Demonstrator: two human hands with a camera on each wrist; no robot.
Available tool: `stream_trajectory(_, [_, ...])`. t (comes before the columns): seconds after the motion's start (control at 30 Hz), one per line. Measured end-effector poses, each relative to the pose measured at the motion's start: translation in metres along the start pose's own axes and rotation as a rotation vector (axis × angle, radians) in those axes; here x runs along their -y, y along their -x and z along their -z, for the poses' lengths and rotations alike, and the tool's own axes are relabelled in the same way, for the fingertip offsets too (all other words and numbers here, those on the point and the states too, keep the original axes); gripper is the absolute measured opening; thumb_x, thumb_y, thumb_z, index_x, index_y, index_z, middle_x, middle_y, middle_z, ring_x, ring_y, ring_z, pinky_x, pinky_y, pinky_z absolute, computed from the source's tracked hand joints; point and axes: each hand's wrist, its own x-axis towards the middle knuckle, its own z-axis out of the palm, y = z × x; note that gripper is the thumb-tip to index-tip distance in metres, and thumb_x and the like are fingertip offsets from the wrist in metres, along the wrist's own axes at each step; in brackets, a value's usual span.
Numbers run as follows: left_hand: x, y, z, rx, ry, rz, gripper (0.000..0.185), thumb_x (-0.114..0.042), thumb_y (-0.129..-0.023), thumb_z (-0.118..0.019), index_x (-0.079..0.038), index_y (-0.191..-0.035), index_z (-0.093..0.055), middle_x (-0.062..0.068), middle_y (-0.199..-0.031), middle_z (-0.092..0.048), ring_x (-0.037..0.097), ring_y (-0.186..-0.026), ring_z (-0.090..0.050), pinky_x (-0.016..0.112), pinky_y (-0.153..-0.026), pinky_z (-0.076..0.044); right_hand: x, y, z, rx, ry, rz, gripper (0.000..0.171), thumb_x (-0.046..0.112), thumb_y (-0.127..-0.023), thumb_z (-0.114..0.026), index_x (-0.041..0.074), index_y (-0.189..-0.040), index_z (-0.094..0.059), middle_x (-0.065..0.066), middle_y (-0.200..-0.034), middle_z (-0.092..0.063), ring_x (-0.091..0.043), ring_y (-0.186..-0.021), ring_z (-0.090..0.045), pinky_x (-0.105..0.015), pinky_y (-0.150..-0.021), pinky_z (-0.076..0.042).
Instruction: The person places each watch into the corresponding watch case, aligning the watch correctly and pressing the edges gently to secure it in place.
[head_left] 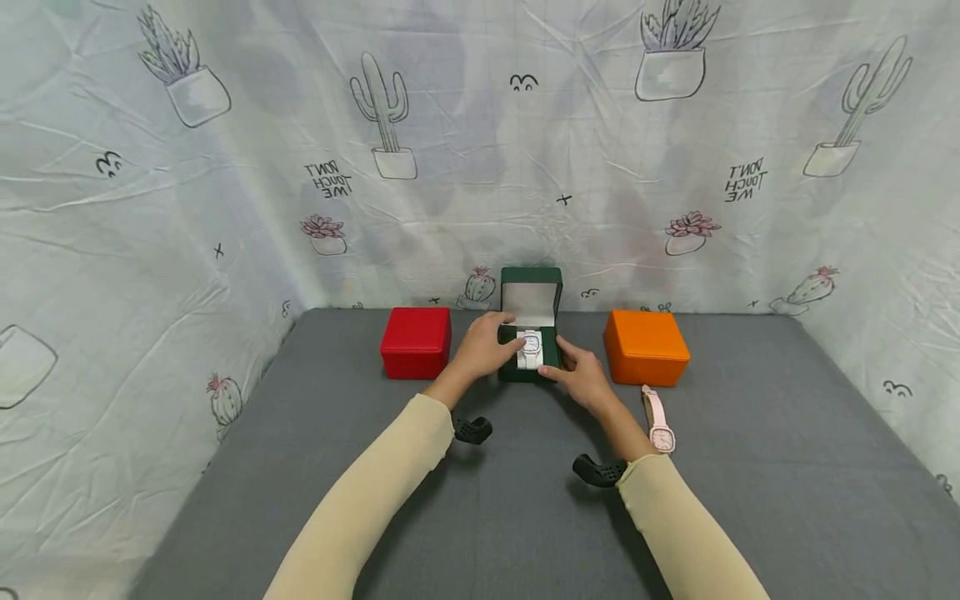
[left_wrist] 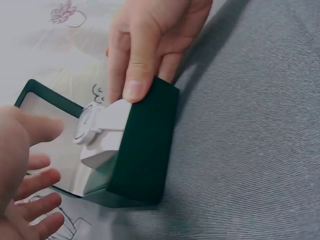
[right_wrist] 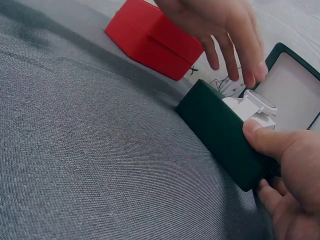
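A green watch box stands with its lid raised, its inside pale. On the white cushion within sits a white watch, dial facing up. My right hand grips the box at its front right corner, thumb on the front rim beside the cushion and fingers along the outer side. Over the left part of the box hovers my left hand, thumb and fingers apart and holding nothing. In the left wrist view a gap shows between its thumb and the watch.
A closed red box stands to the left, a closed orange box to the right. A pink watch lies in front of the orange box, close by my right wrist. Behind the grey table hangs a cactus-print cloth.
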Motion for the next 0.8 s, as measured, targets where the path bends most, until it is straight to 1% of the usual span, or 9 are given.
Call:
stream_trajectory(0.13, [-0.003,-0.004,0.005,-0.101,0.05,0.039,0.048,-0.03,-0.094,-0.062,-0.006,-0.134,-0.053,0.012,-0.134,-0.056,0.029,-0.126,-0.051,0.047,-0.106,-0.044,-0.001,0.0,0.002,0.0,0.0,-0.007,0.081,0.022,-0.089,-0.07,0.005,-0.153,-0.022,-0.017,-0.155,-0.032,-0.03,-0.137,-0.044,-0.044,-0.103,-0.046])
stream_trajectory(0.23, [-0.006,-0.008,0.008,-0.172,0.075,0.037,0.048,-0.028,-0.093,-0.062,-0.005,-0.135,-0.052,0.013,-0.134,-0.055,0.029,-0.125,-0.051,0.047,-0.105,-0.045,-0.002,0.0,0.002,-0.001,0.005,-0.008,0.081,0.022,-0.089,-0.07,0.005,-0.153,-0.023,-0.018,-0.155,-0.031,-0.03,-0.137,-0.043,-0.044,-0.104,-0.046])
stream_trajectory(0.3, [-0.008,-0.011,0.01,-0.208,0.081,0.031,0.05,-0.027,-0.093,-0.063,-0.005,-0.136,-0.05,0.013,-0.136,-0.053,0.029,-0.125,-0.051,0.047,-0.105,-0.045,-0.001,0.0,0.003,0.0,0.007,-0.01,0.081,0.022,-0.089,-0.07,0.004,-0.153,-0.023,-0.017,-0.155,-0.031,-0.03,-0.138,-0.042,-0.044,-0.105,-0.045])
stream_trajectory(0.4, [-0.011,-0.015,0.013,-0.234,0.067,0.019,0.055,-0.028,-0.093,-0.063,-0.006,-0.141,-0.044,0.013,-0.142,-0.047,0.03,-0.129,-0.047,0.048,-0.107,-0.042,0.0,0.002,0.002,-0.003,0.016,-0.019,0.081,0.023,-0.089,-0.07,0.005,-0.153,-0.023,-0.017,-0.156,-0.031,-0.03,-0.138,-0.042,-0.044,-0.105,-0.045])
stream_trajectory(0.53, [-0.014,-0.021,0.019,-0.22,0.039,0.001,0.064,-0.028,-0.094,-0.061,-0.01,-0.149,-0.033,0.011,-0.153,-0.035,0.029,-0.139,-0.038,0.05,-0.114,-0.035,0.001,0.001,0.002,-0.005,0.022,-0.025,0.082,0.024,-0.089,-0.07,0.006,-0.153,-0.023,-0.016,-0.156,-0.031,-0.03,-0.138,-0.042,-0.043,-0.105,-0.045])
stream_trajectory(0.7, [-0.017,-0.026,0.023,-0.146,0.028,-0.054,0.072,-0.028,-0.095,-0.06,-0.01,-0.154,-0.023,0.009,-0.161,-0.022,0.026,-0.149,-0.022,0.049,-0.12,-0.025,-0.001,0.0,0.002,-0.008,0.026,-0.02,0.082,0.025,-0.088,-0.071,0.007,-0.153,-0.024,-0.017,-0.155,-0.032,-0.029,-0.138,-0.043,-0.043,-0.104,-0.046])
stream_trajectory(0.8, [-0.018,-0.027,0.023,-0.115,0.028,-0.072,0.072,-0.029,-0.095,-0.06,-0.009,-0.154,-0.022,0.007,-0.162,-0.018,0.025,-0.15,-0.018,0.048,-0.12,-0.024,-0.001,0.0,0.002,-0.007,0.026,-0.014,0.081,0.024,-0.089,-0.071,0.006,-0.153,-0.024,-0.017,-0.155,-0.032,-0.03,-0.137,-0.043,-0.043,-0.103,-0.046])
